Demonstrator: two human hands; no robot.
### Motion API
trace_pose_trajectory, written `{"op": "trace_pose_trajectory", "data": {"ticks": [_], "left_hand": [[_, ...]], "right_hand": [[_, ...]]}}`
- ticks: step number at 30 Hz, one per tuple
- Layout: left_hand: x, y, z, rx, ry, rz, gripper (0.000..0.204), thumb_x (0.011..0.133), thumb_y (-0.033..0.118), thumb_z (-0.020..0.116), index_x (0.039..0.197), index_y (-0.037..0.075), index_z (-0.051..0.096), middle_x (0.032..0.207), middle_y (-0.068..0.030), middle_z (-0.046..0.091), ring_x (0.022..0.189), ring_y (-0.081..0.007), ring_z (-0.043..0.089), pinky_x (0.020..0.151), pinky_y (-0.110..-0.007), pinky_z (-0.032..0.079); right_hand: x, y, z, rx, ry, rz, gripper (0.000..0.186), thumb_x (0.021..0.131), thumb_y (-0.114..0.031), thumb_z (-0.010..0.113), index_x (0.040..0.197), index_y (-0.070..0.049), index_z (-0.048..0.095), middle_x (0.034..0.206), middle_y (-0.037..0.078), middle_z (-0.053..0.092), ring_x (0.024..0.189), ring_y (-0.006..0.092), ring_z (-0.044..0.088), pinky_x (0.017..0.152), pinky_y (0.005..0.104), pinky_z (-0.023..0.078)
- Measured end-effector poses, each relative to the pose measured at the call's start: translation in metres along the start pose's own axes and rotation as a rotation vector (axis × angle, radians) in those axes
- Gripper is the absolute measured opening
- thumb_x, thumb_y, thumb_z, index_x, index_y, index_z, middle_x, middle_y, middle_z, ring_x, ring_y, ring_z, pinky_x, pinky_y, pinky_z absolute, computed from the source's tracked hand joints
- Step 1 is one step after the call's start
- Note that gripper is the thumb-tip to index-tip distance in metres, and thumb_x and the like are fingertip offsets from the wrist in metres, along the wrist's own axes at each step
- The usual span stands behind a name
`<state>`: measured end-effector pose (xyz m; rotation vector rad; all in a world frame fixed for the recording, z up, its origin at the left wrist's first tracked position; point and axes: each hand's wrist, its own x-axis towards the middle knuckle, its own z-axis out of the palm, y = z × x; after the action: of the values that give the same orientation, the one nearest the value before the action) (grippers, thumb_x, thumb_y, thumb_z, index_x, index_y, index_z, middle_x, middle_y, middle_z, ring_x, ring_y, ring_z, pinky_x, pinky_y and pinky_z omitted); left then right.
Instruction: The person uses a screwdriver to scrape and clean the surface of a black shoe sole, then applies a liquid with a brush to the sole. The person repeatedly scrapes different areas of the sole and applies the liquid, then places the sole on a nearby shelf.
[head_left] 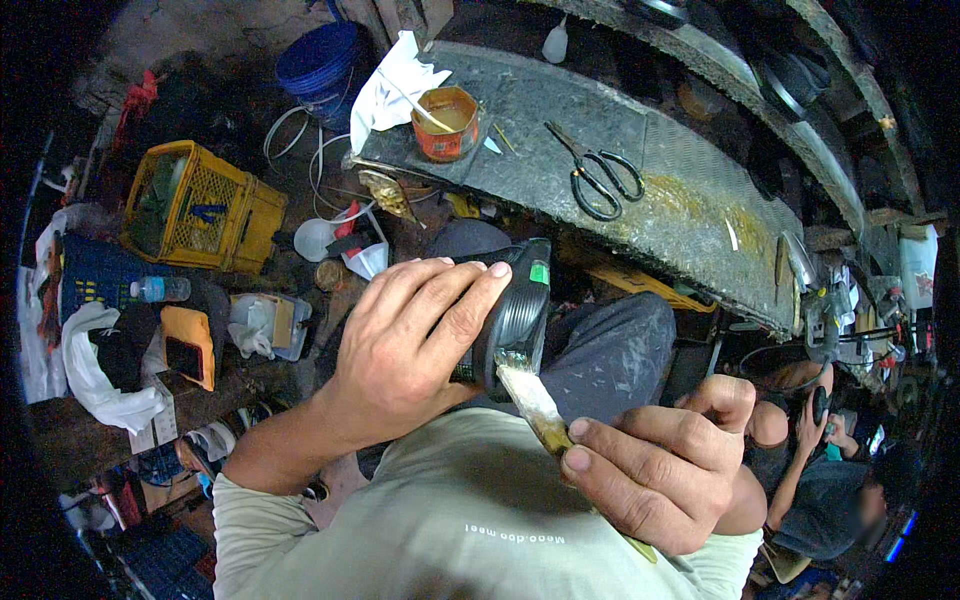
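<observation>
My left hand (415, 325) is wrapped over what looks like a black shoe (522, 310), with ridged sides and a small green patch at its far end. It is held above my lap, and part of it is hidden under my fingers. Between thumb and fingers, my right hand (665, 460) pinches a flat brush (530, 400), pale at its bristle end and stained yellow-brown lower down. The brush's tip touches the near edge of the shoe, and its thin greenish handle end sticks out below my hand.
Ahead stands a grey workbench (520, 100) bearing an orange pot (446, 125) with a stick in it, white paper (395, 90) and black-handled scissors (595, 175). Yellow crates (205, 205) and a blue bucket (322, 65) are at left. Another person (825, 500) sits at right.
</observation>
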<state>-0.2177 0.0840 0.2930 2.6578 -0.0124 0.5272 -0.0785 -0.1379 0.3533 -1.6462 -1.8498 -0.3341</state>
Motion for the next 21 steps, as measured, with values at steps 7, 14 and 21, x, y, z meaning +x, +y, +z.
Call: {"op": "trace_pose_trajectory", "data": {"ticks": [7,14,21], "left_hand": [[0.0,0.001,-0.002,-0.026,0.0,0.003,0.104,0.048,0.015,0.089,0.145,0.004,0.054,0.128,-0.0139,0.063,0.113,-0.0347,0.06,0.097,-0.047,0.049],[0.0,0.0,0.0,-0.034,0.001,0.027,0.105,0.046,0.015,0.089,0.145,0.004,0.054,0.128,-0.0143,0.064,0.113,-0.0351,0.06,0.097,-0.048,0.049],[0.003,-0.002,-0.002,-0.032,0.016,0.06,0.105,0.046,0.017,0.089,0.144,0.003,0.055,0.127,-0.0137,0.064,0.113,-0.0348,0.061,0.097,-0.048,0.05]], "right_hand": [[0.0,0.002,0.0,0.012,0.012,0.021,0.029,0.073,-0.025,0.071,0.098,-0.011,0.077,0.094,0.002,0.076,0.077,0.0123,0.061,0.073,0.0366,0.033],[0.0,0.009,-0.009,0.119,-0.063,0.052,0.032,0.073,-0.024,0.07,0.101,-0.009,0.077,0.1,0.005,0.077,0.078,0.0139,0.062,0.071,0.0366,0.034],[-0.003,0.017,-0.018,0.411,0.069,0.376,0.025,0.076,-0.012,0.08,0.099,-0.003,0.078,0.092,0.009,0.076,0.073,0.0196,0.063,0.07,0.0374,0.04]]}}
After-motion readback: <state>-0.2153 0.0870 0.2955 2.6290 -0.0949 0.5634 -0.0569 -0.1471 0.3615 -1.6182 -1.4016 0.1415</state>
